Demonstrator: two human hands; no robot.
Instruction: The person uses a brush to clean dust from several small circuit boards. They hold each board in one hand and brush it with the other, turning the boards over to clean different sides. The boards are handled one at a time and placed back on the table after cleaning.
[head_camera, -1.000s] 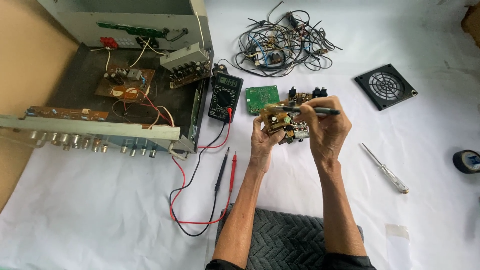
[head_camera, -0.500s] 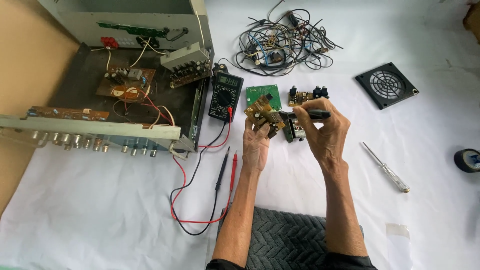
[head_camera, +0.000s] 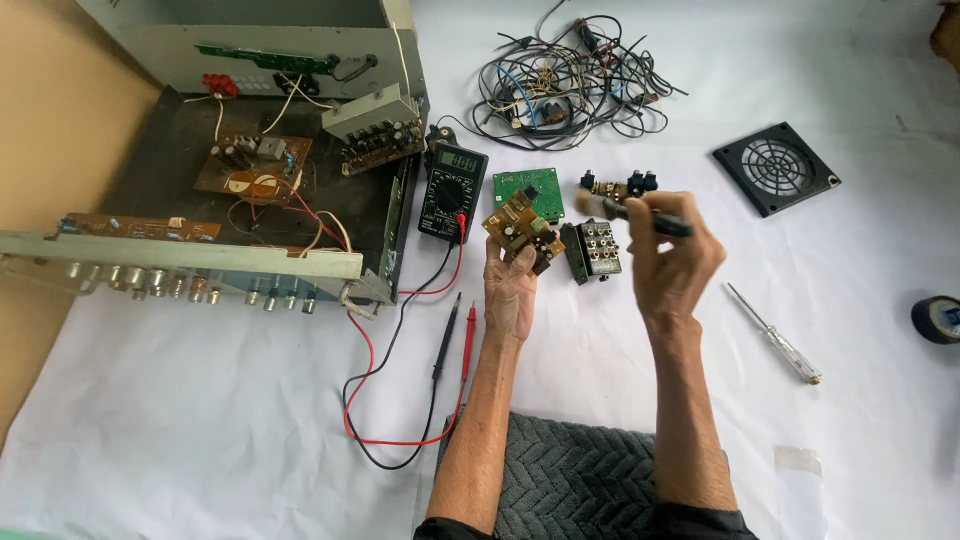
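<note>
We raise both forearms over the grey mat (head_camera: 570, 470), our left hand (head_camera: 510, 290) pinching a small brown circuit board (head_camera: 522, 230) upright, our right hand (head_camera: 670, 265) gripping a black-handled brush (head_camera: 640, 215) beside it, above the black connector block (head_camera: 593, 250), green board (head_camera: 528, 190) and multimeter (head_camera: 452, 190) beyond.

A small grey rectangular screen (head_camera: 462, 161) tops the black multimeter (head_camera: 451, 193) beside the open chassis (head_camera: 390, 230).
</note>
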